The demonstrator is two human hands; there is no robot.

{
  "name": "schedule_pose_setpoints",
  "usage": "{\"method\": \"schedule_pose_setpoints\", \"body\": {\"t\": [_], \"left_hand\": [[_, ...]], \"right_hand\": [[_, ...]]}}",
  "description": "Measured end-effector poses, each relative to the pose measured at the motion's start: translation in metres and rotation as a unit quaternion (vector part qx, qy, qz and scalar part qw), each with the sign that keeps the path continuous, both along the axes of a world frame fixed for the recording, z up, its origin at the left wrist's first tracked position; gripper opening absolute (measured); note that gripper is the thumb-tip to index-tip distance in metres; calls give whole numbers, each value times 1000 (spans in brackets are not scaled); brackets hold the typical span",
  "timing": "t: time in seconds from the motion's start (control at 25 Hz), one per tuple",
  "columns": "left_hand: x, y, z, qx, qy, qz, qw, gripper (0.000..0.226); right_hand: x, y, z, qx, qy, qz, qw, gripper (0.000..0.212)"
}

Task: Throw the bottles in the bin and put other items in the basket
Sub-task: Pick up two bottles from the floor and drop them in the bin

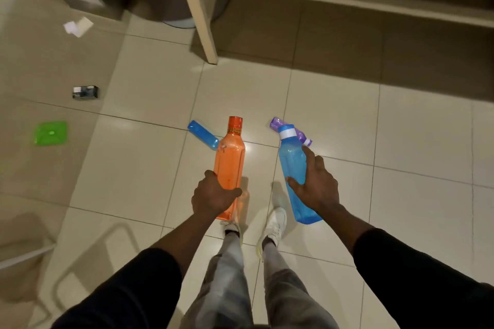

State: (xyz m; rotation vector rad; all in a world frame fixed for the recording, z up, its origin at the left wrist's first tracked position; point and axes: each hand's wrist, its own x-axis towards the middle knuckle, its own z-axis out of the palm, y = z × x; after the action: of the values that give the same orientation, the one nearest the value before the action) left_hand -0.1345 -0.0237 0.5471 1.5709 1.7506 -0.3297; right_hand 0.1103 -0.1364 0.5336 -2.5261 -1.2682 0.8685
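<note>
Left hand [213,196] wraps the orange bottle [230,160]; right hand [316,184] wraps the blue bottle [292,165], both held above the floor [149,168]; keep grips firm, carry both binward; bin unseen; small bottles lie at twelve o'clock.

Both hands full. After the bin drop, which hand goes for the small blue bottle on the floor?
Left, probably. The small blue bottle lies left of the orange bottle held in the left hand. The right hand, holding the big blue bottle, sits nearer the purple bottle.
</note>
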Motion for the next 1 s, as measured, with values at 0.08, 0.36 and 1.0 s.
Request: {"method": "schedule_pose_setpoints", "body": {"t": [0.08, 0.36, 1.0], "left_hand": [[-13, -9, 22, 6, -6, 12, 1000, 83], [-88, -34, 67, 69, 12, 109, 992, 82], [-338, 73, 91, 111, -38, 296, 948, 90]], "right_hand": [[-11, 0, 20, 11, 11, 3, 1000, 88], [-70, 20, 62, 72, 51, 101, 991, 86], [-287, 218, 107, 94, 29, 249, 963, 84]]}}
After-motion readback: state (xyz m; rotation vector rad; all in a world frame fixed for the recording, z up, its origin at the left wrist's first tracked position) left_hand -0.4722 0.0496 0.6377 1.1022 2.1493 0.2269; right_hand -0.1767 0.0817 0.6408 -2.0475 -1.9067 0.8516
